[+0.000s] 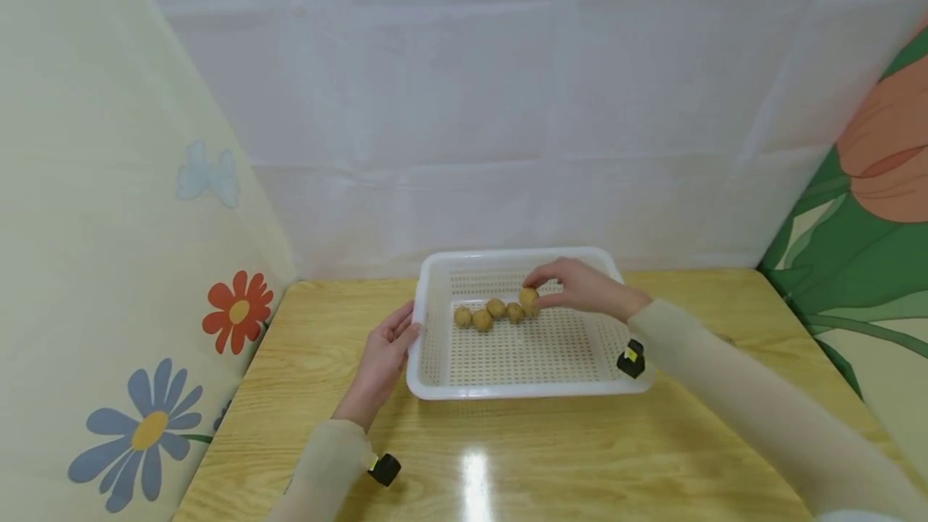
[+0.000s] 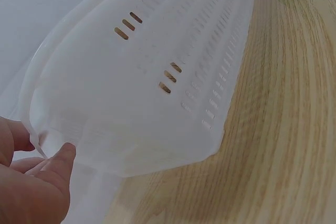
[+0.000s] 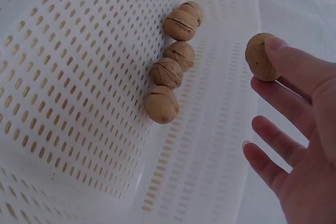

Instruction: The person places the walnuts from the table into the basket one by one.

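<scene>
Right hand: we see the right hand point(image 1: 580, 284) pinching one walnut between thumb and fingertip; the grip is closed down to the width of the nut. Its lower fingers stand spread, loosely bent, clear of the nut.
Held walnut: the held walnut point(image 3: 261, 59) is up off the basket floor, apart from the rest; from the head we see it over the right end of the row.
Left hand: we find the left hand point(image 1: 384, 353) on the basket's left end, digits on either side of the rim, the gap between them just the rim's thickness. One fingertip lies against the outer wall.
Basket: the white basket point(image 1: 518, 391) sits on the table, slotted floor and walls, rounded corners.
Row: we count five other walnuts point(image 3: 167, 73) on the basket floor, in an uneven line along the far side, most touching a neighbour.
Sleeves: both pale, a small black device point(image 1: 384, 470) at the left wrist, a black block point(image 1: 631, 359) at the right.
Table: the wooden table point(image 1: 580, 457) has a bright glare patch near us.
Backdrop: white cloth point(image 1: 435, 87) behind; red flower point(image 1: 239, 311) and blue flower point(image 1: 148, 429) on the left panel.
</scene>
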Available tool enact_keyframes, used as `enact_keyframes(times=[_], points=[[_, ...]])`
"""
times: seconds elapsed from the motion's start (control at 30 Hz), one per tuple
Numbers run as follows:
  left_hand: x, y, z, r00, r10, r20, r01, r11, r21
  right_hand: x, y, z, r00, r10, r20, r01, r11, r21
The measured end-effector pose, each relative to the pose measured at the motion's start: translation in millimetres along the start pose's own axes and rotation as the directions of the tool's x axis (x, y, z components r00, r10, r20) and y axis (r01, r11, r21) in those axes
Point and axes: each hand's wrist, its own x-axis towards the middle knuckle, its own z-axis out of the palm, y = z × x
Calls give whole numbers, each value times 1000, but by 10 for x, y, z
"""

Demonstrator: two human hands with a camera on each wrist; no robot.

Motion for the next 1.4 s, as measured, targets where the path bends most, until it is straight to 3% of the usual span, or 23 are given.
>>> enact_keyframes(times=[0.37, 0.77, 1.13, 1.4], points=[[-11, -27, -34, 1000, -5, 2, 6, 1000, -6, 375, -56, 415, 988, -65, 139, 51, 994, 96], [-20, -39, -27, 999, 38, 7, -38, 999, -4, 649, -157, 812, 975, -46, 215, 47, 999, 4], [-28, -47, -8, 1000, 22, 3, -22, 1000, -5, 795, -216, 952, 948, -58, 313, 79, 995, -56], [-32, -38, -9, 999, 35, 13, -35, 999, 8, 784, -212, 943, 949, -44, 314, 76, 993, -91]])
